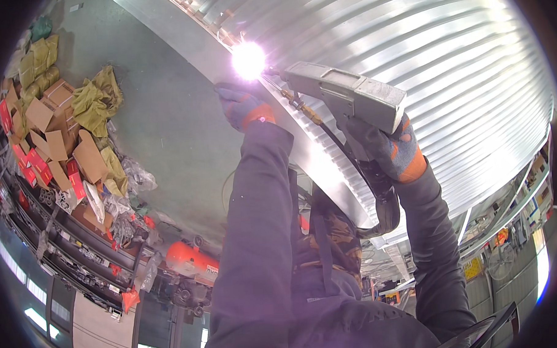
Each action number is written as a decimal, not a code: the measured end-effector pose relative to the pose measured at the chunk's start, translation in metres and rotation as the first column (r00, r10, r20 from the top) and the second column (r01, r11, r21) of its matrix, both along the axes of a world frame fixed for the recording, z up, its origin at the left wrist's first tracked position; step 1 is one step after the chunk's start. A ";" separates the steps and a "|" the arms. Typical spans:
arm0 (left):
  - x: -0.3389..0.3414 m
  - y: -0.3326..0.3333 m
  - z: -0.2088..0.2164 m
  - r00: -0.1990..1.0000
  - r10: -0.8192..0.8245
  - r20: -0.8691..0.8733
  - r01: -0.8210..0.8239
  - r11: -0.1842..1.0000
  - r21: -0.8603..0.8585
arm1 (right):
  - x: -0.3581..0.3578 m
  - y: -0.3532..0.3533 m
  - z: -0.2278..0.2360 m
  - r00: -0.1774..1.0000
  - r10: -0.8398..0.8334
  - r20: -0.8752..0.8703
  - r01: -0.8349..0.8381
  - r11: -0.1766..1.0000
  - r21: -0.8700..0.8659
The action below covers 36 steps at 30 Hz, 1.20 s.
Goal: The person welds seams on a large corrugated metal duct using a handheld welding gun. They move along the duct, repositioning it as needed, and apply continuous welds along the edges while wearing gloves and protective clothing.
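Observation:
My right hand [394, 146], in a grey and orange work glove, is closed around the grip of a grey handheld welding gun [349, 92]. Its brass-coloured nozzle tube [300, 106] runs along the gun's near side. A blinding white-violet weld glare [249, 61] burns at the tip, on the border strip of a large ribbed metal panel [448, 100]. Just below the glare, my left hand [245, 106], gloved alike, has its fingers curled at the panel's flat edge strip [317, 151]. Glare partly hides those fingertips. A dark hose [345, 144] hangs from the gun.
Opened cardboard boxes [59, 129], yellow-green sacks [98, 100] and plastic wrap lie heaped at the left. A dark shelf rack [78, 242] with parts and a red tank [189, 257] stand nearer. The panel fills the upper right, over the grey floor [159, 104].

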State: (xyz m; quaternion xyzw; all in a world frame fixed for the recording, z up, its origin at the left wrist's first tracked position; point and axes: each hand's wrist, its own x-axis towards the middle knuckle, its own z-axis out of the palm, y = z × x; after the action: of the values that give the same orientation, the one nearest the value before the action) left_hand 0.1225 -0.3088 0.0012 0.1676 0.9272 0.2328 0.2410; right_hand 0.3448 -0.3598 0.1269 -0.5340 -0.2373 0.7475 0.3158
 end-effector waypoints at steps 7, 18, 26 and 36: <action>-0.006 -0.004 -0.010 0.979 0.102 0.179 -0.125 0.985 0.122 | 0.005 -0.011 0.005 0.999 -0.047 -0.023 0.047 0.999 0.023; -0.015 -0.014 -0.031 1.000 -0.002 0.015 0.000 0.995 0.097 | 0.007 -0.028 0.009 0.973 -0.195 -0.126 0.188 0.980 -0.062; -0.002 -0.002 -0.009 0.996 0.086 -0.006 -0.086 0.996 -0.024 | 0.007 -0.026 0.008 0.994 -0.102 -0.034 0.102 0.995 0.000; -0.007 -0.005 -0.013 0.994 0.060 0.092 -0.066 0.996 0.067 | 0.011 -0.029 -0.001 0.991 -0.096 -0.093 0.092 0.995 -0.042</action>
State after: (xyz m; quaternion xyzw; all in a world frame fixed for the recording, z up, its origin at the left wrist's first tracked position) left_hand 0.1155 -0.3137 -0.0113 0.1359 0.9116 0.2798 0.2688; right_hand 0.3556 -0.3890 0.1264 -0.5145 -0.1827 0.7605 0.3515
